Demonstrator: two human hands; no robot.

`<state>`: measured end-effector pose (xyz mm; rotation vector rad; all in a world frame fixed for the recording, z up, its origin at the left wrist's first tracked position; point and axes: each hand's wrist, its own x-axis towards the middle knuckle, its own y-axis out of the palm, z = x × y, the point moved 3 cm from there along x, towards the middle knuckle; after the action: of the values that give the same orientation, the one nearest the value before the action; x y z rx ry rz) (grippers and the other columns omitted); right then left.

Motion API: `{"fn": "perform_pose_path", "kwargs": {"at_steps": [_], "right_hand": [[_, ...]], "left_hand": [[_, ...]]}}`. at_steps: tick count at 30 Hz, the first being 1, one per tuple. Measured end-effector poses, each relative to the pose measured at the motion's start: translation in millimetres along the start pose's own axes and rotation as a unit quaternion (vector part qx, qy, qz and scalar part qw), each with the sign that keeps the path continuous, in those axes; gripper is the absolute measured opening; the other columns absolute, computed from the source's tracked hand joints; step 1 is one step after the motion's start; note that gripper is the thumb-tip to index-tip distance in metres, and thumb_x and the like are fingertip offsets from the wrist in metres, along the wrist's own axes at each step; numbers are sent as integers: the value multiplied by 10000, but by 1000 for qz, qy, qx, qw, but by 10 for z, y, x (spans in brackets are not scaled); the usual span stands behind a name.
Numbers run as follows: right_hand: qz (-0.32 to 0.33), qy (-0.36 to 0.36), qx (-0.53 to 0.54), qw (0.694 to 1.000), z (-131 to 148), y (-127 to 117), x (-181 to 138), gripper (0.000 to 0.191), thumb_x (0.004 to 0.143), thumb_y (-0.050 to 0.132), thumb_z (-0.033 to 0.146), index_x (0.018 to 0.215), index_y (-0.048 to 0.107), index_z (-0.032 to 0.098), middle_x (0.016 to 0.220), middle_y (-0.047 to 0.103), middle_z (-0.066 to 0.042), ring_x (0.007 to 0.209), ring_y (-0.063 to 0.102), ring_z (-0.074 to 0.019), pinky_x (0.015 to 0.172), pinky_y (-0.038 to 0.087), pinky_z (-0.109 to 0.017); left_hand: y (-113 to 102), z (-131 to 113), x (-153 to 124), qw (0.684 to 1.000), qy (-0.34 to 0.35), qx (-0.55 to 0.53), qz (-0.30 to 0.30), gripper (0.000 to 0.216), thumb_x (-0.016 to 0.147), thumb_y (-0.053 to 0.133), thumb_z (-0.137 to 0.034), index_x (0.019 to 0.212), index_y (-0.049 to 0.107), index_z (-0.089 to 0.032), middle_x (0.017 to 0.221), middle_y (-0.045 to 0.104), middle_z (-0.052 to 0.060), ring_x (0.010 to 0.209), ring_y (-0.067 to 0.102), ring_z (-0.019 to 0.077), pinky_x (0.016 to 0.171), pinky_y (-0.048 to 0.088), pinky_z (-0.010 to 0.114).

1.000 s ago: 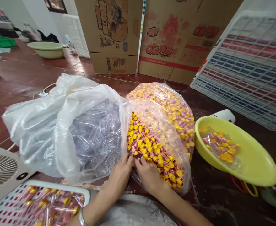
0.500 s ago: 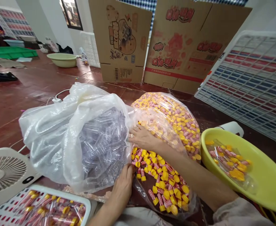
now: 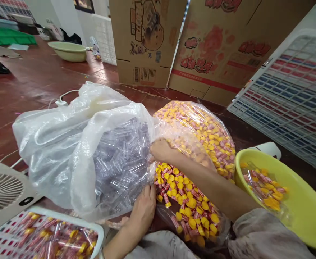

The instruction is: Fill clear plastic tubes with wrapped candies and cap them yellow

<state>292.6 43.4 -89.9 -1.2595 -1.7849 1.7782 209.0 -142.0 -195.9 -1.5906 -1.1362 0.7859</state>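
Observation:
A clear bag of yellow-capped candy pieces (image 3: 195, 144) lies open in front of me, beside a bigger plastic bag of clear tubes (image 3: 93, 151). My right hand (image 3: 161, 151) reaches deep into the candy bag with its fingers curled closed near the bag's left edge; what they hold is hidden. My left hand (image 3: 144, 210) grips the plastic at the near rim, where the two bags meet, fingers closed on the film.
A yellow basin (image 3: 298, 219) with a few filled tubes sits at the right. A white tray (image 3: 44, 233) of filled tubes and a small fan (image 3: 4, 192) are at the lower left. Cardboard boxes (image 3: 201, 46) and a leaning grid tray (image 3: 289, 93) stand behind.
My right hand moved from the bag's near rim up and into the candy bag, then curled its fingers. My left hand stayed at the near rim. The camera shifted slightly.

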Motion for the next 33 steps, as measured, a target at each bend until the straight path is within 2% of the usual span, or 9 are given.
{"fn": "perform_pose_path", "kwargs": {"at_steps": [6, 10, 16, 18, 20, 22, 26, 30, 33], "right_hand": [[-41, 28, 40, 998, 70, 187, 164, 355, 851, 753, 401, 1027, 730, 94, 1152, 702, -190, 1173, 566, -348, 975, 399, -475], [-72, 44, 62, 995, 172, 164, 18, 309, 906, 699, 338, 1096, 694, 95, 1249, 644, -196, 1243, 500, -345, 1017, 378, -497], [-131, 59, 103, 984, 160, -64, -814, 248, 997, 595, 298, 1212, 596, 175, 1248, 610, -107, 1154, 547, -224, 914, 439, -316], [-142, 93, 126, 978, 207, -23, -1152, 159, 1028, 532, 275, 1115, 619, 175, 1121, 646, -95, 1052, 589, -216, 859, 443, -305], [-107, 98, 156, 977, 375, 149, -1420, 133, 1030, 523, 261, 1013, 635, 192, 970, 671, -57, 892, 632, -187, 766, 442, -279], [-78, 91, 168, 978, 615, 390, -1588, 92, 997, 583, 263, 954, 642, 206, 901, 681, -32, 792, 650, -177, 680, 435, -264], [-85, 127, 175, 973, 979, 810, -1655, 118, 962, 631, 306, 1029, 627, 209, 991, 685, -55, 835, 680, -216, 648, 451, -283], [-109, 151, 174, 967, 1017, 953, -1612, 122, 983, 519, 158, 999, 629, 210, 947, 680, -63, 780, 674, -196, 632, 433, -274], [-119, 165, 174, 963, 900, 938, -1670, 148, 955, 520, 104, 937, 628, 203, 893, 679, -62, 746, 657, -180, 626, 412, -262]], "left_hand": [[-95, 12, -39, 999, 10, 34, 20, 380, 904, 440, 3, 1237, 581, -113, 973, 619, 89, 893, 665, 241, 743, 578, 334], [-158, 24, -60, 999, 20, 42, 26, 323, 937, 428, -32, 1194, 606, -109, 956, 637, 91, 891, 671, 244, 724, 571, 333], [-227, 42, -198, 997, 44, 47, 38, 351, 924, 450, -54, 1218, 627, -129, 1028, 680, 116, 927, 674, 276, 752, 565, 380], [-241, 54, -234, 997, 49, 44, 43, 365, 914, 448, -43, 1214, 635, -133, 1036, 688, 120, 927, 674, 279, 744, 563, 382], [-270, 71, -264, 997, 60, 33, 45, 376, 917, 439, -39, 1221, 637, -140, 1047, 702, 122, 924, 675, 277, 757, 564, 389], [-333, 97, -296, 997, 65, 6, 45, 358, 934, 446, -67, 1224, 641, -147, 1049, 721, 123, 939, 678, 283, 790, 570, 412], [-577, 158, -377, 991, 25, -126, 47, 291, 956, 492, -175, 1209, 635, -163, 1034, 740, 115, 972, 690, 280, 845, 580, 426], [-776, 155, -454, 949, -13, -301, 88, 247, 969, 496, -271, 1179, 622, -232, 1088, 761, 58, 975, 718, 222, 853, 591, 345], [-779, 179, -497, 926, -49, -357, 108, 289, 971, 496, -320, 1221, 624, -253, 1154, 772, 51, 1024, 727, 221, 892, 592, 345]]}}
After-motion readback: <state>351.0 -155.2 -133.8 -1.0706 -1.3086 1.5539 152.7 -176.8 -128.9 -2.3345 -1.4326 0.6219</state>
